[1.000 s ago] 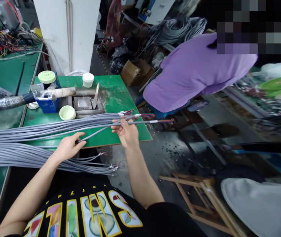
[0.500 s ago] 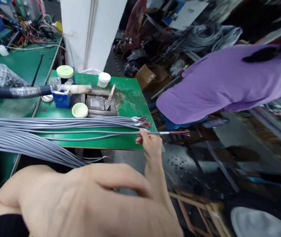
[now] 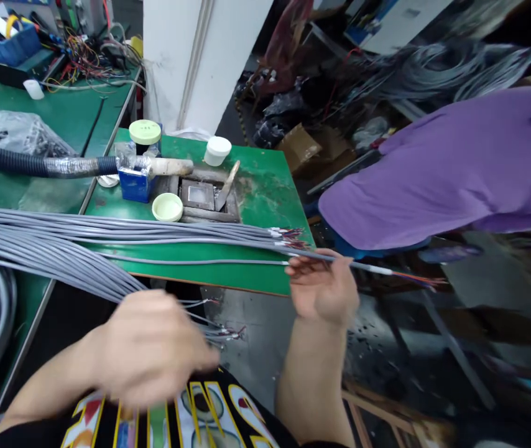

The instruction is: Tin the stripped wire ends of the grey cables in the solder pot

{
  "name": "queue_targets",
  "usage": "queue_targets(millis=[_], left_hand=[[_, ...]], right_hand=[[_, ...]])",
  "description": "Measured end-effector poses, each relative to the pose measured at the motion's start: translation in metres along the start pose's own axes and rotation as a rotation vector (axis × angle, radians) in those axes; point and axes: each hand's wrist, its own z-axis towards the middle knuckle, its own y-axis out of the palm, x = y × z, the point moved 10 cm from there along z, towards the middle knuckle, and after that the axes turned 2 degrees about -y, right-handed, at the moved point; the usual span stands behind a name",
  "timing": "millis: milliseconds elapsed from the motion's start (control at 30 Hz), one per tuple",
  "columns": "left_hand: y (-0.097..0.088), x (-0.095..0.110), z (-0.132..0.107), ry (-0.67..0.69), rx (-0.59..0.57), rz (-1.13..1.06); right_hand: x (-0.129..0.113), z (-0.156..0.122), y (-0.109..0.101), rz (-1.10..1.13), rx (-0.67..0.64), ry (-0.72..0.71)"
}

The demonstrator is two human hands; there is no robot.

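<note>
Running across green table [image 3: 265, 186], gray cable bundle [image 3: 107, 226]; blurred left hand [image 3: 153, 348] below, can't tell its grip; right hand [image 3: 324, 286], thumb and fingers closed on single gray cable [image 3: 361, 266], its colored wires [image 3: 415, 278] sticking out past table's right edge.

Far and left of centre, a white pillar [image 3: 167, 56] with pipes [image 3: 195, 56] up its face. In front, a green desk [image 3: 272, 180] with a stained top; at left, a second green desk [image 3: 72, 112]. Grey floor [image 3: 265, 351], shiny in patches. Farther back, an open cardboard box [image 3: 300, 146] and a white cabinet [image 3: 398, 25]. Near right, a wooden frame [image 3: 377, 409]. Pale light on the pillar, shadow at far right.
</note>
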Motion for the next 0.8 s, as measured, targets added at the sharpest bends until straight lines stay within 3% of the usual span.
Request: queue_targets(millis=[67,133,200,267,367,467,533,600,700,733,767,800], left_hand=[[0.035,-0.024,0.012,0.077,-0.113,0.078],[0.065,-0.059,0.021,0.031,-0.196,0.235],[0.081,-0.083,0.028,-0.021,-0.216,0.308],[0.085,-0.093,0.032,-0.044,-0.201,0.352],[0.075,-0.097,0.036,-0.100,-0.142,0.451],[0.064,-0.108,0.040,-0.234,-0.108,0.571],[0.065,-0.118,0.043,-0.304,-0.145,0.609],[0.070,-0.121,0.045,-0.325,-0.184,0.612],[0.069,-0.111,0.047,-0.302,-0.166,0.566],[0.067,-0.105,0.046,-0.283,-0.150,0.538],[0.065,-0.098,0.044,-0.262,-0.140,0.504],[0.064,-0.092,0.042,-0.238,-0.137,0.467]], right_hand=[[-0.006,-0.008,-0.004,0.025,0.001,0.009],[-0.013,-0.016,-0.008,0.029,-0.014,-0.005],[-0.019,-0.023,-0.013,0.010,-0.026,-0.021],[-0.020,-0.025,-0.020,-0.035,-0.009,-0.009],[-0.009,-0.018,-0.027,-0.115,0.065,0.039],[0.002,-0.003,-0.018,-0.208,0.033,0.059],[0.010,0.000,-0.003,-0.282,-0.087,0.088],[0.030,-0.016,0.019,-0.340,-0.318,0.223],[0.068,-0.080,0.052,-0.364,-0.759,0.551],[0.077,-0.100,0.059,-0.345,-0.849,0.639],[0.082,-0.113,0.063,-0.301,-0.871,0.684],[0.083,-0.113,0.064,-0.244,-0.806,0.663]])
